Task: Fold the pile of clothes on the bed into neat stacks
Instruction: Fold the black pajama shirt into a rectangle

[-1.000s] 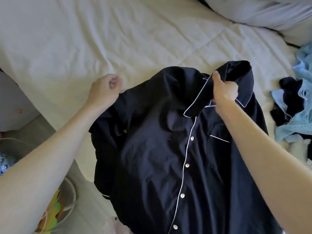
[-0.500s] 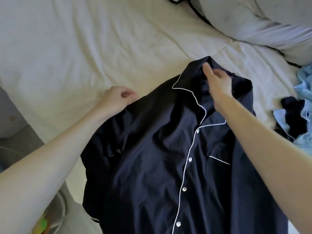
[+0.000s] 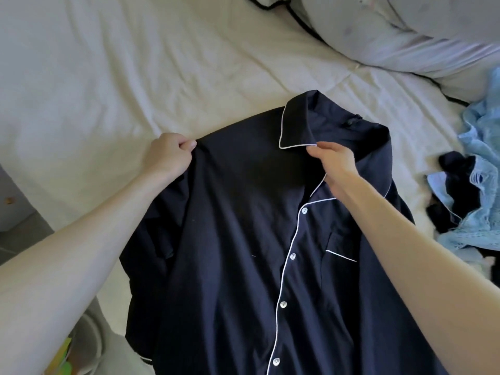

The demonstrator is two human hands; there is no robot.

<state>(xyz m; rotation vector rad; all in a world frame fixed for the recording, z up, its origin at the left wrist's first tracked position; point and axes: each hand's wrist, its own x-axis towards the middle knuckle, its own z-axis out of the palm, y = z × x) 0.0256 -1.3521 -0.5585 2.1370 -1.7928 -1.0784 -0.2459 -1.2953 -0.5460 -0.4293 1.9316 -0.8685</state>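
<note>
A dark navy button-up pyjama shirt (image 3: 238, 239) with white piping lies front-up across the cream bed sheet (image 3: 135, 77), its buttons running down the middle. My left hand (image 3: 169, 155) grips the shirt's left shoulder at the fabric's edge. At the collar, my right hand (image 3: 334, 163) pinches the piped lapel near its tip. The shirt's lower part runs out of view at the bottom.
A heap of light blue and dark clothes (image 3: 470, 190) lies at the right edge of the bed. Grey pillows (image 3: 392, 31) sit at the top right. A white basket rim (image 3: 92, 345) and floor show at the lower left, beside the bed.
The shirt has been spread flatter and its collar laid open. My left hand moved right and up onto the shoulder, and my right hand shifted from the back of the collar to the lapel.
</note>
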